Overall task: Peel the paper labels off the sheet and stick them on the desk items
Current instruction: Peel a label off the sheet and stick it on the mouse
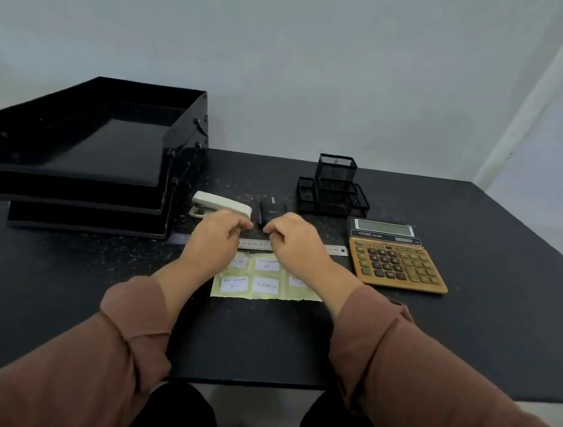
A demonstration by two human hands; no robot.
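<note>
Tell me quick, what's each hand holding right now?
Left hand: fingers curled, nothing visibly held; cannot tell.
Right hand: fingers curled, nothing visibly held; cannot tell.

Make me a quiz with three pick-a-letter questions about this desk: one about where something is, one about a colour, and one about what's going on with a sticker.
1. Where does the calculator sit?
A) at the right, by the ruler's end
B) on the floor
C) on top of the stapler

2. What colour is the stapler?
A) red
B) blue
C) white

3. The label marked STAPLER is:
A) stuck on the stapler
B) still on the sheet
C) stuck on the calculator

Answers:
1 A: the calculator lies on the desk just right of the ruler's end.
2 C: the stapler's body is white.
3 B: that label lies flat in the sheet's lower row, in the middle.
</note>
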